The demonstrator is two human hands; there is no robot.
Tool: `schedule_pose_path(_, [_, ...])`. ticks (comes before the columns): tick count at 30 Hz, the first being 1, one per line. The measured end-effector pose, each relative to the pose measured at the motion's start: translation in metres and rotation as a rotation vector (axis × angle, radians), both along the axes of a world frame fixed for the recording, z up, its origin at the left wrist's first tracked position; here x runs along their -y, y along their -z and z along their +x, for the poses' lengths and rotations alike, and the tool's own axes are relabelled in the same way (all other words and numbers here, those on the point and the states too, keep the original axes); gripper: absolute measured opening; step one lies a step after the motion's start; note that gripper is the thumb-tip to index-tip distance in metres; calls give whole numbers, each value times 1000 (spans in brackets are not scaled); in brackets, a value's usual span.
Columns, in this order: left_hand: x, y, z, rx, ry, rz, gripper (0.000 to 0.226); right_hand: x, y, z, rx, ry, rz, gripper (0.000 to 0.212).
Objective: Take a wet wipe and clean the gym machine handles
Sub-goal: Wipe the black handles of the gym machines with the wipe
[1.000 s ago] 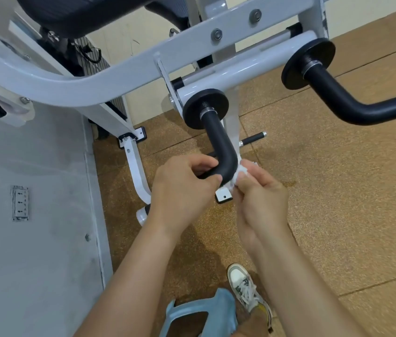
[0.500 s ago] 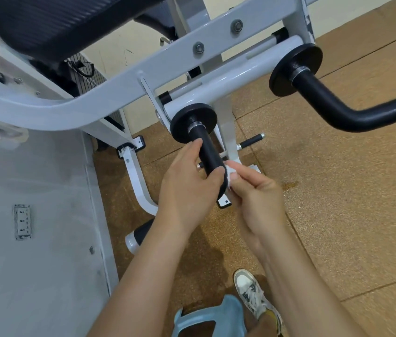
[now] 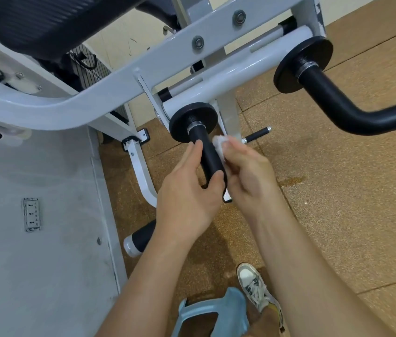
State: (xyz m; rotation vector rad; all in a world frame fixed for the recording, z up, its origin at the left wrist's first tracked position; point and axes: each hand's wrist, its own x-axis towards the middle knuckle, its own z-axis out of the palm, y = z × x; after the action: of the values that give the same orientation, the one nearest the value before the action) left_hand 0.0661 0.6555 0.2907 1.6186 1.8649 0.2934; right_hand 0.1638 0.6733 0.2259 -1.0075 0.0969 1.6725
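Observation:
A black handle juts toward me from a black disc on the white gym machine. My left hand grips the handle's lower part, thumb and fingers wrapped around it. My right hand presses a crumpled white wet wipe against the right side of the handle, just below the disc. A second, longer black handle bends off to the right edge, untouched.
The white machine frame arches over the upper left, with a black mesh seat above it. A grey wall panel fills the left. Below lie the cork-coloured floor, my sneaker and a light blue stool.
My right hand has slid the wipe up the handle from its bent lower end toward the disc. My left hand stayed wrapped on the lower part. The view has shifted closer.

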Motion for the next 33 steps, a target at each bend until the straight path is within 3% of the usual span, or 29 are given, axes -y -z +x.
schedule_pose_path(5, [-1,0,1,7,-26,-2,64,-1,-17,4,336,-97,22,16])
schedule_pose_path(8, [0,0,4,6,-29,0,64,-9,-13,3,418,-121,16,16])
schedule_pose_path(22, [-2,6,14,-13,-154,88,63,-33,-2,-2,284,-211,-94,18])
schedule_pose_path(26, [-8,10,14,-26,-180,102,61,-13,-6,15,246,-286,7,20])
schedule_pose_path(29, [-13,11,16,-17,-197,94,58,-29,-7,22,355,-472,154,23])
schedule_pose_path(33, [-13,10,18,-8,-204,136,39,-54,11,10,384,-504,44,22])
